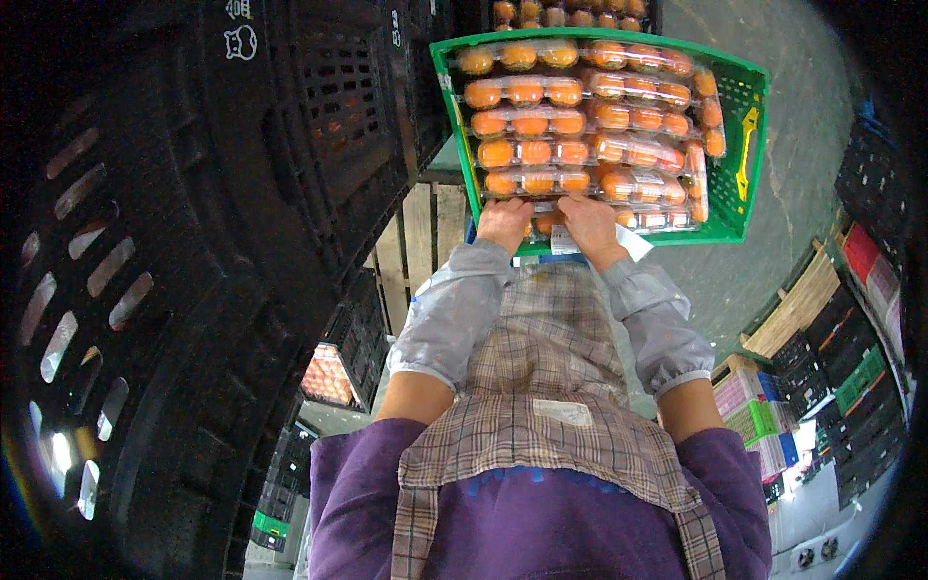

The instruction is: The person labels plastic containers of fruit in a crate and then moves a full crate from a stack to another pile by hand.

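A green plastic crate point(755, 156) in front of me holds rows of clear plastic packs point(533, 154) of round orange fruit. Most packs stand on edge side by side; a few on the right are turned crosswise. In the crate's near left corner, my left hand point(505, 221) and my right hand point(591, 225) grip the two ends of one fruit pack point(544, 221). My fingertips are partly hidden between this pack and the row behind. A printed label point(564, 239) shows beside my right hand, and a blank white paper point(633, 243) lies over the crate's near rim.
Large black plastic crates point(217, 181) rise close on my left. Beyond the green crate sits another container of packed orange fruit point(573, 14). Wooden slats point(418, 239) show below at left. Stacked crates point(797, 362) and a wooden pallet point(786, 308) stand on the right.
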Demonstrator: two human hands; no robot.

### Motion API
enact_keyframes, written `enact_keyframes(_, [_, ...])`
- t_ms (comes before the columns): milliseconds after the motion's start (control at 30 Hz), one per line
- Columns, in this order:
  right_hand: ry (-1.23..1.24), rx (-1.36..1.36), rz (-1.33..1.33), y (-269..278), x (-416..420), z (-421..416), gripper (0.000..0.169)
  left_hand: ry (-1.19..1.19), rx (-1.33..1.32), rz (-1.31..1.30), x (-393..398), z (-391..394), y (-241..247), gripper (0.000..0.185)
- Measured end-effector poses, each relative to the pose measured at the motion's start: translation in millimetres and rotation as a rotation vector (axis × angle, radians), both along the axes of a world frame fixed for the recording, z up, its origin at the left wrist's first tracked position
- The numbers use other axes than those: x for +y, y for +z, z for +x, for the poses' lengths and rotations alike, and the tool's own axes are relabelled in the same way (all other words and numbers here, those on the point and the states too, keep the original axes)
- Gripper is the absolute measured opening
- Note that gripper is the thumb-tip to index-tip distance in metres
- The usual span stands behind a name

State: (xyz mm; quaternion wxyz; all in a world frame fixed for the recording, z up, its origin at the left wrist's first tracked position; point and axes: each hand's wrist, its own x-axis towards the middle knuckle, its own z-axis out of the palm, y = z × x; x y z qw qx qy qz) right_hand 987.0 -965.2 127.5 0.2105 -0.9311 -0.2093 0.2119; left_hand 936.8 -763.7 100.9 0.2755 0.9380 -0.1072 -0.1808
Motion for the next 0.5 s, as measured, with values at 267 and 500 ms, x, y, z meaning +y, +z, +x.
enact_keyframes(267, [0.081, 0.061, -0.188, 14, 14, 9, 0.012, -0.071, 0.053, 0.031, 5, -2, -5, 0.01])
enact_keyframes(500, [0.125, 0.07, -0.225, 8, 15, 9, 0.018, -0.131, 0.112, 0.083, 1, 7, 4, 0.013])
